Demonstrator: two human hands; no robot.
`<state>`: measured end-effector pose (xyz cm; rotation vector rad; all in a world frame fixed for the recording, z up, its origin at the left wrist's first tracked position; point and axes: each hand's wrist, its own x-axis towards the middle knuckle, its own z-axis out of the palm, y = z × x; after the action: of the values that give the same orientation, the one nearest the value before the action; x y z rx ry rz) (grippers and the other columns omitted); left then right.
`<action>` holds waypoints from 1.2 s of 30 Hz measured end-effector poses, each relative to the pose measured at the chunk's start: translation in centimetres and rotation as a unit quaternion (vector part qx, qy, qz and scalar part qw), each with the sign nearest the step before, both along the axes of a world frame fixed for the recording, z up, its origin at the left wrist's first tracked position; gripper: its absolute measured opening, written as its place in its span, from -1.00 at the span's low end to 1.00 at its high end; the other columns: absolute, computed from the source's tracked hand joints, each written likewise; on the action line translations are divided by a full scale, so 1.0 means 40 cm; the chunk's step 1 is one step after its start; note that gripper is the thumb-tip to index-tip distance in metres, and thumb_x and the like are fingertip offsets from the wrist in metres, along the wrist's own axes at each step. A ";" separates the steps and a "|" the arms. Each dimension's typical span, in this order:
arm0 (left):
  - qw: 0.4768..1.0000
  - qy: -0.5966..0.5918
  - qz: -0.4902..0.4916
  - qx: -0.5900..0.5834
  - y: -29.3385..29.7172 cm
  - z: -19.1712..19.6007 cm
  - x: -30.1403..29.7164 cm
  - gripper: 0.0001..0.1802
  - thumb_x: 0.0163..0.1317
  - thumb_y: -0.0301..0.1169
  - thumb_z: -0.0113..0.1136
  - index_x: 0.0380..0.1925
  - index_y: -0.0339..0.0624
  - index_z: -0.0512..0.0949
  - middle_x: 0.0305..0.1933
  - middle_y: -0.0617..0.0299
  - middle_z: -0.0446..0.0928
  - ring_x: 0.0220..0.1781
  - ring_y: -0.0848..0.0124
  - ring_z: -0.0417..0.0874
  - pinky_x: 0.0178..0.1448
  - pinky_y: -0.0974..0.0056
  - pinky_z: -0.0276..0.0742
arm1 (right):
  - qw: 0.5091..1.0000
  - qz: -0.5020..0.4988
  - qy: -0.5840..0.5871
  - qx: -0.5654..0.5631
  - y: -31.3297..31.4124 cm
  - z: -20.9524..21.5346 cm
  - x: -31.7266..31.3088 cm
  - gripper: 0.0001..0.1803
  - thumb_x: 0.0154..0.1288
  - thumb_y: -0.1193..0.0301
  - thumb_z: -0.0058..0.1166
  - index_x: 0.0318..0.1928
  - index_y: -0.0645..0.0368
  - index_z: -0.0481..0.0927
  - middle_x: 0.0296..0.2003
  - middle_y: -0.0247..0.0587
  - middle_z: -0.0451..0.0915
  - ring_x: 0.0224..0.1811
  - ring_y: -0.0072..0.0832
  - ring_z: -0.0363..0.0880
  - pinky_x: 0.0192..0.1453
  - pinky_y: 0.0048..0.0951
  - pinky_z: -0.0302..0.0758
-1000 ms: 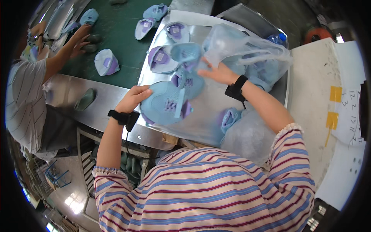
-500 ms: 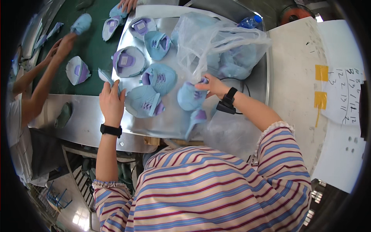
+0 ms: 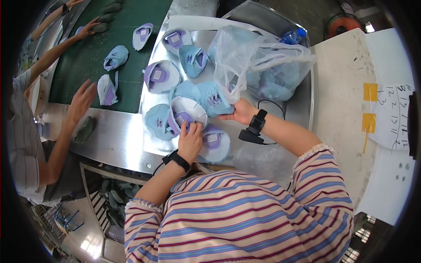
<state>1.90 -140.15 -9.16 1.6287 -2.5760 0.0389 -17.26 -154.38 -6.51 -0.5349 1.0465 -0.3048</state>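
Note:
My left hand (image 3: 190,142) is closed on the near edge of a shoe upper (image 3: 198,109), its white underside and purple lining facing up. My right hand (image 3: 244,112) grips a light blue shoe upper with purple laces (image 3: 218,97) by its right end; the fingers are partly hidden under it. These two uppers are close together over the metal table (image 3: 151,153). Partly covered by the left one is another blue upper (image 3: 157,121). An overturned upper (image 3: 218,147) lies just right of my left hand.
A clear plastic bag (image 3: 228,55) full of blue uppers stands behind my right hand, a blue-capped bottle (image 3: 293,37) beyond it. More uppers lie on the table and on the green belt (image 3: 83,65). At left, a co-worker's hand (image 3: 83,97) hovers near the belt's edge.
My left hand has come rightward and nearer from the table's left side and now holds an overturned upper. The upper at my right hand has shifted left, against others. Uppers on the belt have moved.

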 end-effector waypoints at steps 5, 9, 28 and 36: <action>0.991 0.119 0.018 0.052 -0.042 -0.007 0.015 -0.82 -0.07 -0.34 0.12 -0.51 -0.20 0.60 -0.18 0.23 0.41 -0.04 0.29 0.36 0.24 0.04 0.10 | 0.998 -0.004 0.065 -0.016 -0.009 0.029 -0.080 -0.37 0.30 -0.10 -0.18 0.17 0.10 0.29 -0.06 -0.11 0.49 -0.18 -0.21 0.54 -0.08 -0.16 0.54; 0.881 0.359 0.141 0.274 -0.120 0.167 0.147 -0.73 0.03 -0.47 0.16 -0.21 -0.22 0.55 -0.15 0.24 0.47 -0.15 0.41 0.49 -0.07 0.25 0.39 | 0.999 -0.022 0.022 -0.040 -0.041 0.093 -0.167 -0.34 0.33 -0.17 -0.40 0.21 0.00 0.29 0.05 -0.12 0.44 -0.05 -0.18 0.50 0.03 -0.10 0.43; 0.524 0.682 0.123 0.496 -0.180 0.088 0.468 -0.49 0.07 -0.44 0.20 0.08 -0.22 0.42 -0.03 0.22 0.53 0.07 0.41 0.46 -0.02 0.26 0.45 | 0.973 0.075 -0.205 -0.080 -0.028 0.187 0.386 -0.35 0.26 -0.17 -0.16 0.23 -0.09 0.27 0.11 -0.35 0.40 0.11 -0.40 0.37 0.11 -0.16 0.36; 0.635 0.690 0.271 0.216 -0.154 0.172 0.540 -0.44 0.35 0.00 -0.23 0.04 -0.26 0.43 -0.04 0.31 0.51 -0.07 0.45 0.46 0.06 0.37 0.24 | 0.982 -0.001 -0.182 -0.043 -0.050 0.126 0.481 -0.29 0.28 -0.22 -0.29 0.26 -0.04 0.21 0.19 -0.23 0.32 0.14 -0.28 0.35 0.19 -0.11 0.29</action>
<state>23.48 -146.31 -2.30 1.4235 -0.8778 -1.2845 1.97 -156.37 -1.46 -0.5310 0.6809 -0.4344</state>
